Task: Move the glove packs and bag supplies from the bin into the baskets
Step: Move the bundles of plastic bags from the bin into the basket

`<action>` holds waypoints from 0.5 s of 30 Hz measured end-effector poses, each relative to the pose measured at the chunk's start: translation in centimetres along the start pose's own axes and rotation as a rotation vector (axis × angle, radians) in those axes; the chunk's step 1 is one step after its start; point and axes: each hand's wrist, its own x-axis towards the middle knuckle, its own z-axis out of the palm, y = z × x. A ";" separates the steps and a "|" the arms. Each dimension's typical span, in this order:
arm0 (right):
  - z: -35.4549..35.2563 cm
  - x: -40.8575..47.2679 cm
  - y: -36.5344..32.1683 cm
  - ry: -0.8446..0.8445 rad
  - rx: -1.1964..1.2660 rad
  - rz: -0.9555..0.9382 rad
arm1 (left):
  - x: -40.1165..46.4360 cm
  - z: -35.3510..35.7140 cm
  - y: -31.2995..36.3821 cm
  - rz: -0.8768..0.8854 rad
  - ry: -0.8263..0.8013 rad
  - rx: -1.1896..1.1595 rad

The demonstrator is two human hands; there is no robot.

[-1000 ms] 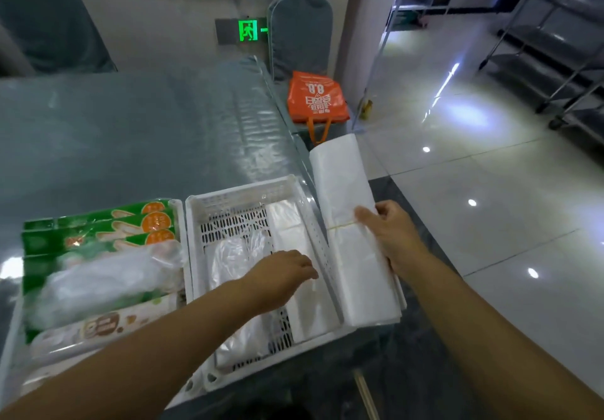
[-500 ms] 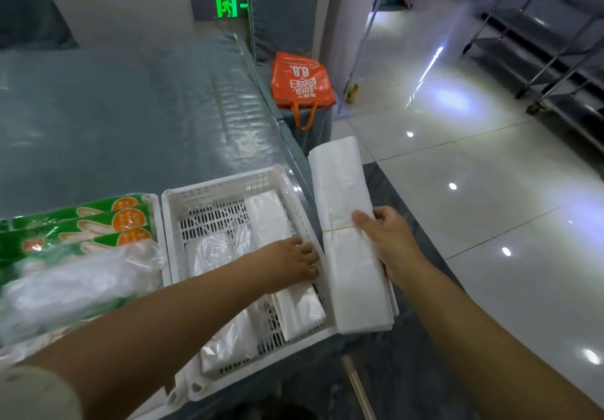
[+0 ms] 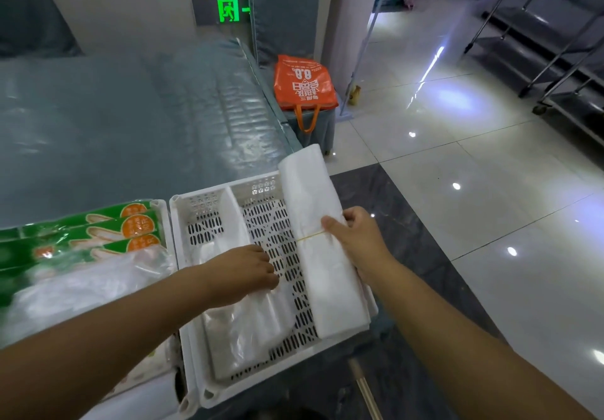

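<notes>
My right hand (image 3: 354,243) grips the bag bundle (image 3: 322,243), lying lengthwise along the basket's (image 3: 196,338) right edge; my left hand (image 3: 242,275) presses flat on another pack (image 3: 242,331).

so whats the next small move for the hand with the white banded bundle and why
Probably lower the white rubber-banded bag bundle into the white slotted basket: the right hand grips it over the bare right side, while the left hand holds clear bags aside.
</notes>
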 end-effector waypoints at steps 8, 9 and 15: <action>7.0 -0.1 2.2 0.068 -0.584 -0.109 | -0.8 -0.8 0.4 0.031 -0.001 0.019; 7.5 -0.4 2.7 0.068 -0.629 -0.124 | -0.7 -0.6 0.4 0.034 -0.008 0.022; 8.5 -1.2 2.9 0.111 -0.624 -0.107 | -0.7 0.7 0.7 0.002 -0.012 -0.028</action>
